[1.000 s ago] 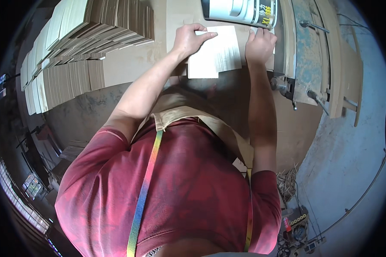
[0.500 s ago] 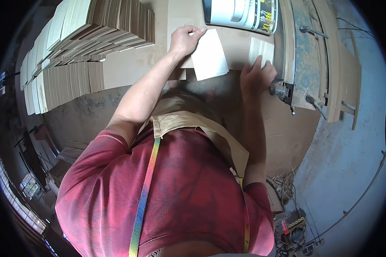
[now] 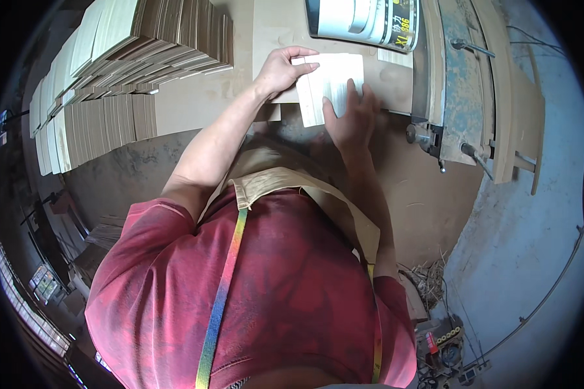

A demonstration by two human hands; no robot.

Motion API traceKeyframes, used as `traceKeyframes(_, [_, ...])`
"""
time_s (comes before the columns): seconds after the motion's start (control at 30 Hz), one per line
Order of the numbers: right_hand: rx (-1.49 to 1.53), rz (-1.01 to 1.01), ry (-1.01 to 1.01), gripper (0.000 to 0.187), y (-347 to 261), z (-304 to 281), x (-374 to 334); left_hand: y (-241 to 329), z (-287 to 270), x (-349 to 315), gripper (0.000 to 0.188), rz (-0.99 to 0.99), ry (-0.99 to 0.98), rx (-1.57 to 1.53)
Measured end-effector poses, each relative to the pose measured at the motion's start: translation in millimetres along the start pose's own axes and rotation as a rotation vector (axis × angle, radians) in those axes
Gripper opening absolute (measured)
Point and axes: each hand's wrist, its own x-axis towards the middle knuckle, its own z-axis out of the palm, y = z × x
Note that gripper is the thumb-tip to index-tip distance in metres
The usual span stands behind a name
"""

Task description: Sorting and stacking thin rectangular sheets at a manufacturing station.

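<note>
Two pale, thin panels that look like wood overlap in front of me, over the near edge of the work surface. My left hand (image 3: 285,71) pinches the left edge of the lower panel (image 3: 312,111) between thumb and fingers. The upper panel (image 3: 340,67) lies across it, with its grain showing. My right hand (image 3: 353,123) is at the near right part of this upper panel, its thumb and fingers curved against it. The undersides of the panels are hidden.
A white bucket (image 3: 350,18) with a dark label lies at the back, and another pale panel (image 3: 396,57) shows beside it. Tall rows of stacked boards (image 3: 169,32) stand at the left. A blue-painted machine with metal clamps (image 3: 461,84) borders the right side.
My right hand has moved left from beside the bucket, bringing a panel over the one in my left hand. The left hand has shifted slightly toward me, its panel now more upright.
</note>
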Motion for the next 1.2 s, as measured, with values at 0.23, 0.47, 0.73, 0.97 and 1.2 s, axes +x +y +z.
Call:
traceKeyframes(0.23, [-0.315, 0.081, 0.002, 0.053, 76, -13, -1, 4, -11, -14, 0.041, 0.012, -0.047, -0.02])
traceKeyframes(0.47, [-0.156, 0.037, 0.205, 0.049, 90, 34, 65, 16, 14, -5, 0.034, -0.012, -0.017, 0.11])
traceKeyframes(0.73, [-0.102, 0.003, -0.027, 0.057, 9, -10, -13, 6, 16, -8, 0.032, 0.05, 0.167, 0.309])
traceKeyframes(0.97, [-0.376, 0.043, 0.058, 0.049, 72, -3, 2, 6, -19, -14, 0.029, 0.096, 0.085, 0.205])
traceKeyframes(1.2, [-0.239, 0.097, 0.202, 0.057, 77, 41, 61, 24, 32, -10, 0.031, 0.025, 0.108, 0.511])
